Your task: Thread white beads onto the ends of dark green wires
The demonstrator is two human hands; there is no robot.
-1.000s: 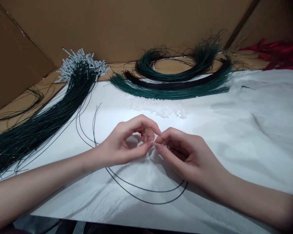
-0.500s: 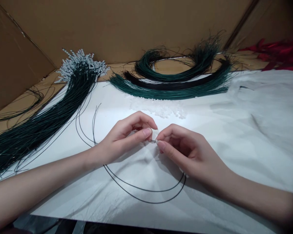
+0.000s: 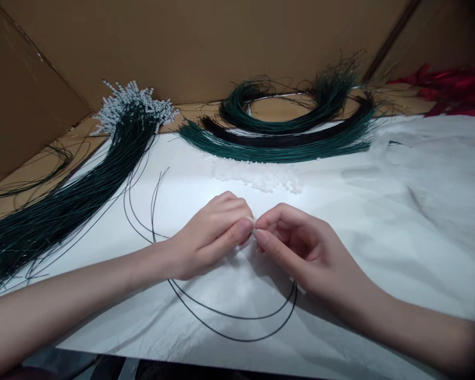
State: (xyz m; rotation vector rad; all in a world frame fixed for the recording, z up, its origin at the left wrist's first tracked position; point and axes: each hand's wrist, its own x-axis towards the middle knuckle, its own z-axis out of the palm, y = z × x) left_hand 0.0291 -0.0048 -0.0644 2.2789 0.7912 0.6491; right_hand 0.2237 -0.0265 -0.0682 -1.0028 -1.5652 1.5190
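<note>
My left hand [image 3: 217, 235] is closed, its thumb pressed against the curled fingers. It meets the fingertips of my right hand [image 3: 296, 240], whose thumb and index finger are pinched together. A tiny pale bit shows where they touch; it may be a bead, but I cannot make it out. Two thin dark cords [image 3: 243, 340] run from under my right hand, loop below both hands and pass under my left wrist, their far ends curling up on the left. What lies between the left fingers is hidden. Just beyond my hands is a patch of small white beads [image 3: 261, 177].
A thick bundle of dark green cords [image 3: 114, 163], with white beaded tips [image 3: 130, 105], lies on the left. Curved green and black cord bundles [image 3: 277, 150] lie at the back. Red ribbon-like material [image 3: 459, 89] sits at far right. Cardboard walls [image 3: 221, 47] surround the white sheet [image 3: 380, 253].
My left hand has turned over and closed, covering the short cord ends that showed between the hands. The cord loop has sunk slightly lower; my right hand has barely moved.
</note>
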